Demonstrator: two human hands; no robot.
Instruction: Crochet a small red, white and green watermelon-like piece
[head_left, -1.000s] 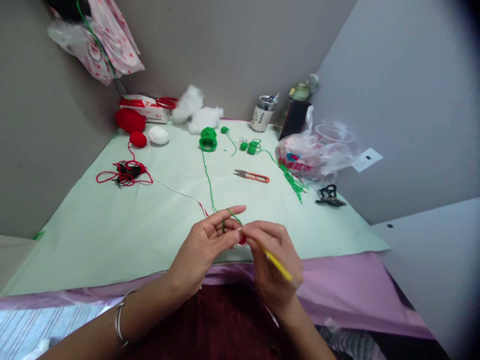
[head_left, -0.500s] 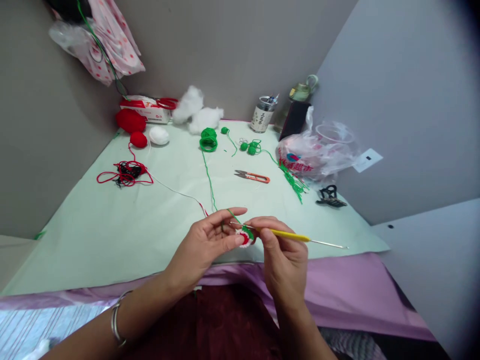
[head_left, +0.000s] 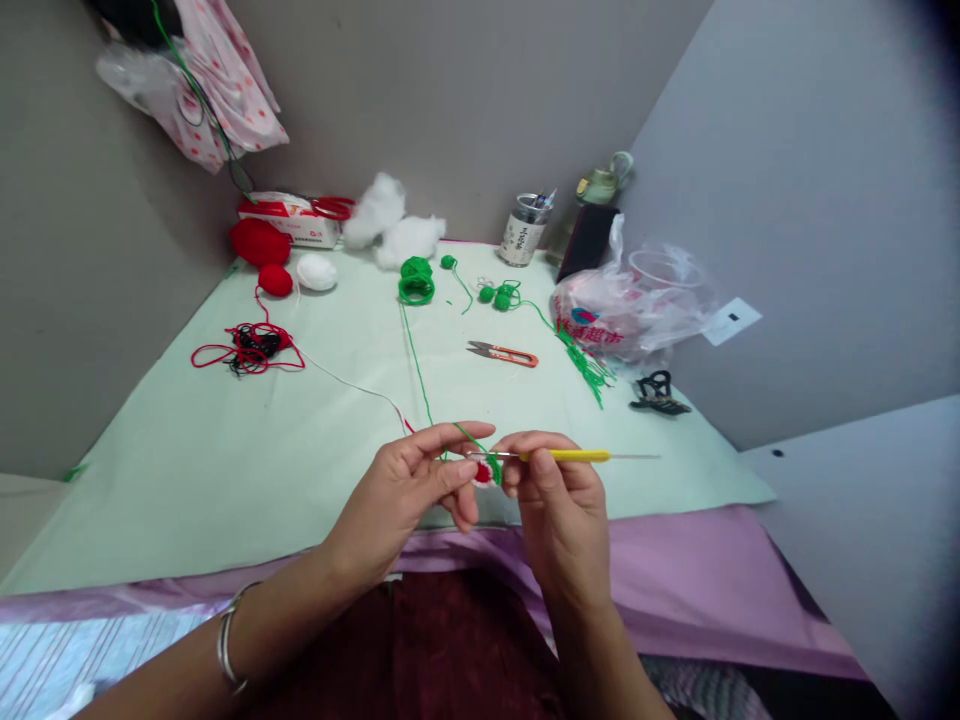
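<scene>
In the head view, both hands are over the near edge of the pale green table (head_left: 187,460), about midway along it; the left hand (head_left: 401,485) pinches the small crocheted piece (head_left: 484,474), red in the middle with white and green around it, between thumb and fingers; its index finger stretches out toward the right hand (head_left: 566,500), with the green strand (head_left: 416,365) running to it from the green yarn ball (head_left: 417,278) near the far edge; the right hand has thumb and fingers closed on the yellow handle of the crochet hook (head_left: 570,456), which lies almost level, its thin metal front end at the top of the crocheted piece; whether the tip is inside a stitch is too small to tell.

Toward the far left corner are a red and white box (head_left: 311,228), two red yarn balls (head_left: 260,243) and a white yarn ball (head_left: 316,272); a red and black tangle of yarn (head_left: 259,348) lies nearer the left edge; white stuffing (head_left: 410,241) sits at the far edge; small green balls (head_left: 502,299) lie to the right of the green yarn ball, and the orange-handled snips (head_left: 504,354) lie between them and the hands; along the right edge come a plastic bag (head_left: 630,305), a bundle of green strands (head_left: 587,368) beside it, and a black hair claw (head_left: 659,393) nearer the near right corner; purple cloth (head_left: 675,570) hangs below the near edge.
</scene>
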